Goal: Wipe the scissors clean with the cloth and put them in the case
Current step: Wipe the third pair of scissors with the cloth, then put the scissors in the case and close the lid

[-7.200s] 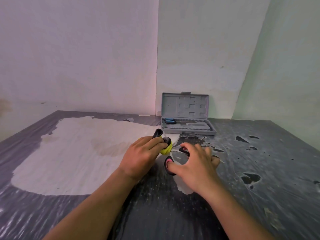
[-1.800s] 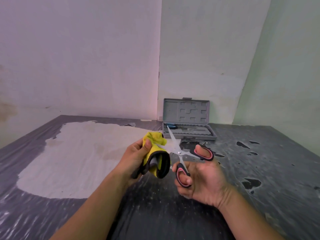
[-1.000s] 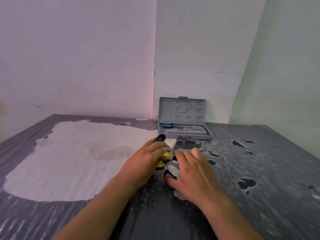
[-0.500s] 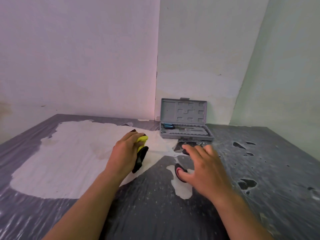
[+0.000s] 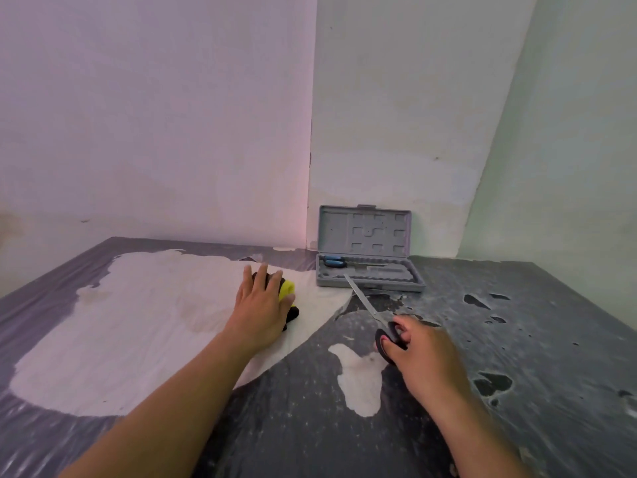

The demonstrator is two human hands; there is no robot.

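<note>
The scissors (image 5: 362, 299) have black and red handles and long steel blades. My right hand (image 5: 425, 355) grips them by the handles just above the table, right of centre. The closed blades point up and left, and their tip reaches the front rim of the grey case (image 5: 365, 232). The case stands open against the back wall with its lid upright. The yellow and black cloth (image 5: 287, 288) lies bunched on the table left of the case. My left hand (image 5: 262, 305) lies flat on top of it with its fingers spread, hiding most of it.
A blue-handled tool (image 5: 333, 261) lies in the case's tray along its back. The dark table covering (image 5: 517, 339) is peeled, with a large pale patch (image 5: 138, 322) on the left. Walls close in behind and to the right.
My left hand has carried the cloth away to the left and laid it down, its fingers now spread. My right hand has picked the scissors up off the table and aimed the blades at the case.
</note>
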